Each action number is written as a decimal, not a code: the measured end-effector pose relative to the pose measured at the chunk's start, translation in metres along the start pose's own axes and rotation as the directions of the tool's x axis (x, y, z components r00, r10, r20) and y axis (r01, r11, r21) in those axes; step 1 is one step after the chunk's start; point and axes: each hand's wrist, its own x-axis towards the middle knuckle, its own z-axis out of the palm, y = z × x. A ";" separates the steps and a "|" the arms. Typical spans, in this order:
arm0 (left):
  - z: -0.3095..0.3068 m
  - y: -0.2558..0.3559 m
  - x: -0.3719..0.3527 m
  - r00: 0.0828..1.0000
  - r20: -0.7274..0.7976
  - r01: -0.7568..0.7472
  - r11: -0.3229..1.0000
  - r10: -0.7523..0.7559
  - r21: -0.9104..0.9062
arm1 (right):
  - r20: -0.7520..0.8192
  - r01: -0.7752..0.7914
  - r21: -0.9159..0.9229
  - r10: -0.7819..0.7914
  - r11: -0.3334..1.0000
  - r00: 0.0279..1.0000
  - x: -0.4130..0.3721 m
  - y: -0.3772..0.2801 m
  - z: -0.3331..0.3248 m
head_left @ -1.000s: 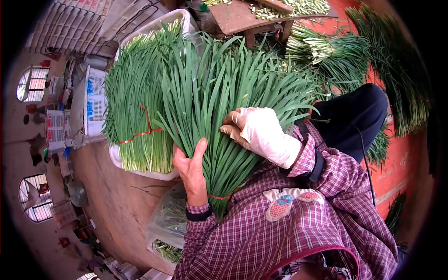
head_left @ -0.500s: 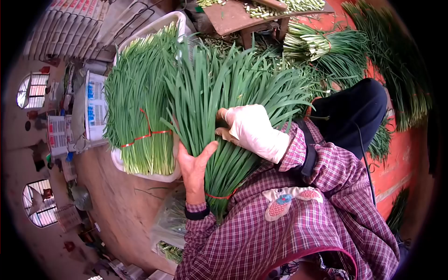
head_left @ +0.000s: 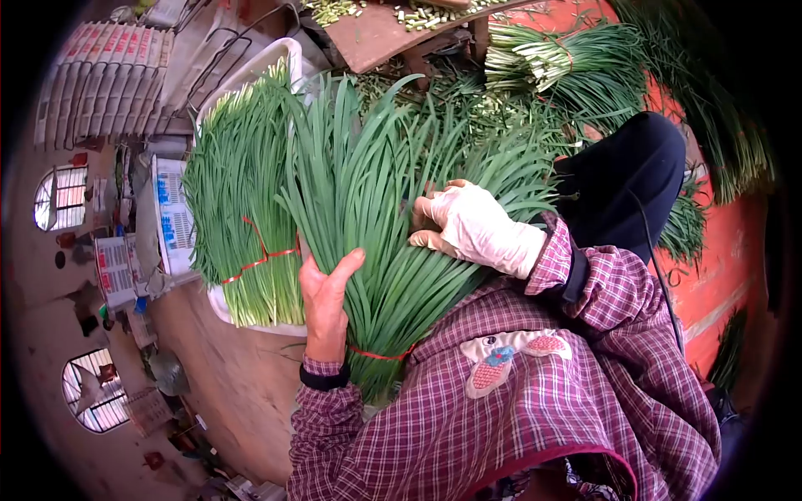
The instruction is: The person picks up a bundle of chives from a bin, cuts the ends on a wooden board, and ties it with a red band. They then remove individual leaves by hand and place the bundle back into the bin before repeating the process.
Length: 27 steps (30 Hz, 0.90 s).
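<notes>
A large bundle of green garlic chives (head_left: 401, 275) lies across my lap, with a red tie (head_left: 380, 356) near its stem end and its leaves fanned out away from me. My left hand (head_left: 327, 292) is bare and cups the bundle's left side; its thumb rests along the leaves, while the other fingers are largely hidden. In a whitish glove with some fingertips bare, my right hand (head_left: 480, 227) has its fingers curled in among the leaves. What exactly those fingers pinch is partly covered.
Left of the bundle, a white crate (head_left: 288, 54) holds tied chives (head_left: 242, 200). A low wooden board (head_left: 368, 42) with cut stem pieces stands beyond. More bundles (head_left: 576, 63) lie on the red sheet (head_left: 714, 284) at right. Stacked cartons (head_left: 100, 79) are at upper left.
My left hand has shifted left and slightly up relative to the view, with its thumb still on the leaves. My right hand has moved a little right, and the leaves spread wider between the hands.
</notes>
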 end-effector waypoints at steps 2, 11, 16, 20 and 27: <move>0.004 0.004 0.001 1.000 0.006 -0.016 1.000 0.016 0.017 | -0.071 -0.105 0.151 0.117 0.983 0.991 -0.009 0.005 0.003; -0.041 -0.002 -0.015 0.984 -0.160 0.069 0.994 -0.082 -0.083 | -0.564 -0.278 -0.327 0.049 0.903 0.824 -0.018 0.042 -0.039; -0.040 -0.010 -0.027 0.972 -0.235 -0.049 0.981 0.004 -0.187 | -0.597 -0.105 -0.279 -0.087 0.954 0.797 -0.014 0.009 -0.046; -0.033 -0.005 -0.034 0.972 -0.233 -0.072 0.972 0.018 -0.224 | -0.333 0.264 -0.157 -0.303 0.952 0.893 -0.015 -0.043 -0.028; -0.036 -0.009 -0.036 0.983 -0.185 -0.033 0.993 0.012 -0.110 | -0.288 0.279 -0.180 -0.322 0.943 0.902 0.002 -0.052 0.030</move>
